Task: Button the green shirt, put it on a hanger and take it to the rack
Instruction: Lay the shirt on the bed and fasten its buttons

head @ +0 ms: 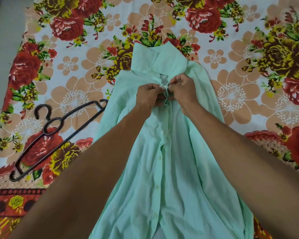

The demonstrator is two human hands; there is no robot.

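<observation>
- green shirt (171, 169) flat on the flowered bedsheet (76, 69), collar far from me
- my left hand (149, 95) and right hand (183, 91) both pinch the placket at a button (165, 87) below collar
- black hanger (55, 135) lies left of shirt

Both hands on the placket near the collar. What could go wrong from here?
1. The left hand and right hand pinch bunched fabric around a small button. It may slip out of the hole, or the green shirt may end up puckered there.
2. The hanger lies with one end close to the shirt's edge, so lifting the shirt might snag or drag it.
</observation>
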